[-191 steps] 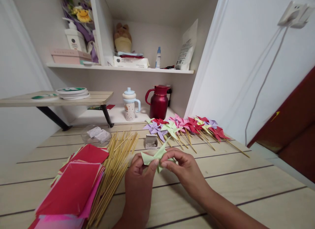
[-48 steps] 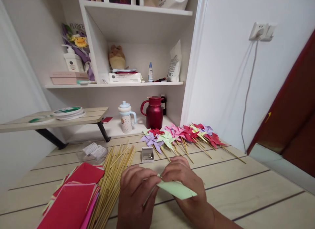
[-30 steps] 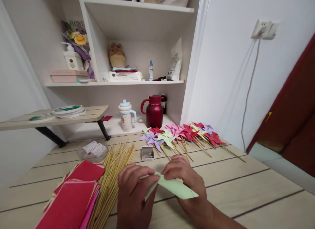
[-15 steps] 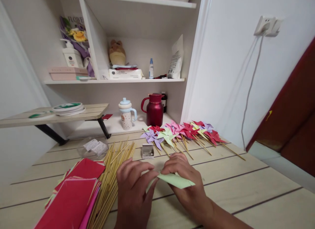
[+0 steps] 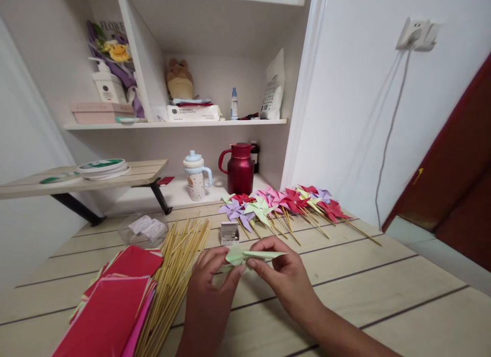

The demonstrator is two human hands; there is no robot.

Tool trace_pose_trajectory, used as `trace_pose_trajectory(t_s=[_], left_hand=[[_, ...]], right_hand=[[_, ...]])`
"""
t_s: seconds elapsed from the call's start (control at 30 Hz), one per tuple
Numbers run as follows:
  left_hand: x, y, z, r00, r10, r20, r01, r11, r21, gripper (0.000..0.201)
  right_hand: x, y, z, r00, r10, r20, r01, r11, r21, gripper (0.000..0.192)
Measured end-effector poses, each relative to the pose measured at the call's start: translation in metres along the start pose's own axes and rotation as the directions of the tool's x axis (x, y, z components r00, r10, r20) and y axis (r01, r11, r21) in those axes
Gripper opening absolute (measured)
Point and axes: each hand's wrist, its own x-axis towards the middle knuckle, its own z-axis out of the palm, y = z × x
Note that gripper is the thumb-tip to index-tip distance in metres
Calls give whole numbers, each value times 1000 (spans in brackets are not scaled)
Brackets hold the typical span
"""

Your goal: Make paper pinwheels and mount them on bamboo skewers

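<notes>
Pale wooden table [image 5: 383, 290] under white shelves [image 5: 215, 123], pinwheels [image 5: 284, 203] alongside.

a home craft corner: far shelf [image 5: 172, 124] with plush toy [image 5: 179, 79], red kettle [image 5: 240, 169], pinwheels [image 5: 284, 203] on the wooden table [image 5: 383, 290].

Matt pale green paper piece [image 5: 245, 255], thin bare wooden sticks [image 5: 172, 280], matt red paper sheets [image 5: 115, 300], glossy red jug [image 5: 240, 169], smooth pale wood-grain table [image 5: 383, 290].
</notes>
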Motion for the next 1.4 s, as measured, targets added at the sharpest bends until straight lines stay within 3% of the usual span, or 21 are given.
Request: trace_pose_trajectory(t_s=[0.07, 0.13, 0.23, 0.3, 0.4, 0.5, 0.6, 0.73, 0.87, 0.97, 1.3, 1.4], left_hand=[[-2, 0, 1, 999, -41, 18, 41, 999, -12, 15], [-3, 1, 2, 1000, -8, 9, 8, 1000, -3, 14], [-6, 5, 1, 980, 188, -70, -184, 981, 61, 7], [-7, 7, -2, 927, 362, -97, -347, 927, 139, 3], [-8, 6, -10, 825, 563, -36, -538, 804, 252, 25], [-8, 3, -18, 735, 674, 64, -656, 685, 317, 41], [-7, 1, -23, 690, 717, 103, -700, 625, 345, 46], [-6, 3, -23, 687, 720, 99, -700, 620, 355, 44], [-6, 7, -21, 678, 732, 57, -706, 628, 327, 39], [-6, 8, -21, 665, 740, 97, -726, 612, 314, 40], [-9, 5, -20, 703, 703, 106, -697, 650, 304, 37], [-10, 4, -16, 728, 681, 79, -672, 686, 281, 38]], right_hand=[[0, 1, -1, 1000, -3, 11, 3, 1000, -8, 11], [0, 1, -1, 999, -25, 27, 26, 999, -29, 10], [-2, -2, -2, 988, -141, 55, 145, 987, -64, 7], [-2, -5, -4, 961, -269, 62, 273, 958, -89, 6], [-3, -8, -8, 909, -414, 59, 418, 901, -118, 10], [-4, -7, -11, 887, -456, 79, 461, 884, -76, 15], [-5, -5, -11, 885, -459, 82, 461, 888, -4, 20], [-6, -9, -9, 882, -454, 124, 450, 891, 59, 24], [-7, -17, -9, 846, -509, 160, 510, 860, 38, 12], [-7, -18, -11, 830, -530, 176, 538, 843, -1, 7], [-6, -19, -14, 765, -612, 198, 635, 769, -75, 15], [-4, -19, -13, 782, -593, 192, 616, 782, -94, 14]])
